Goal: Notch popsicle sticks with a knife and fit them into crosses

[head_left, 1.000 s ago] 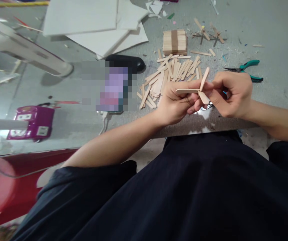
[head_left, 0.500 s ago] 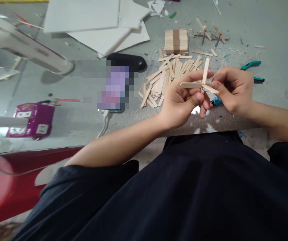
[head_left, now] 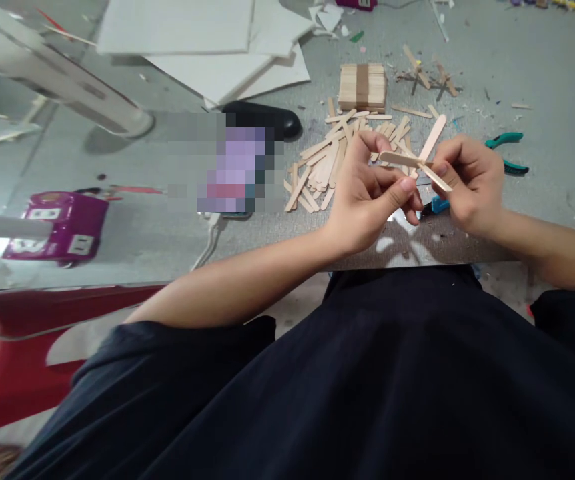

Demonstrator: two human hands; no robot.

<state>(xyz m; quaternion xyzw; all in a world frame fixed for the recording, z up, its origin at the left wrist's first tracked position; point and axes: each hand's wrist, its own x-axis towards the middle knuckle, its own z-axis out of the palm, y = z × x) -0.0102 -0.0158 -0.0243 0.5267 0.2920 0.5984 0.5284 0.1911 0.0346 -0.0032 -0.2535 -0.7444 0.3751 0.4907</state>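
Observation:
Between my hands is a craft-stick propeller (head_left: 435, 137), pale wooden blades crossing at a small hub. My right hand (head_left: 472, 187) pinches it close to the hub with thumb and index finger. On the other side, my left hand (head_left: 362, 193) is half curled, its thumb tip and fingers at the lower blade's end; the exact contact is partly hidden. Below the hands lies a blue-handled tool (head_left: 438, 205), partly covered by my right hand. Loose craft sticks (head_left: 325, 163) are heaped behind my left hand.
A banded bundle of craft sticks (head_left: 375, 87) sits behind the heap. Two stick crosses (head_left: 420, 70) lie farther back. Teal-handled pliers (head_left: 510, 140) are at right. Leftward are a phone (head_left: 237, 167) on a cable, a black case (head_left: 282, 123), white boards (head_left: 177, 27) and a purple power block (head_left: 62, 227).
The propeller has shifted slightly right and turned; its upright blade now leans right. Both hands still surround it. The whole view has shifted a little with my head.

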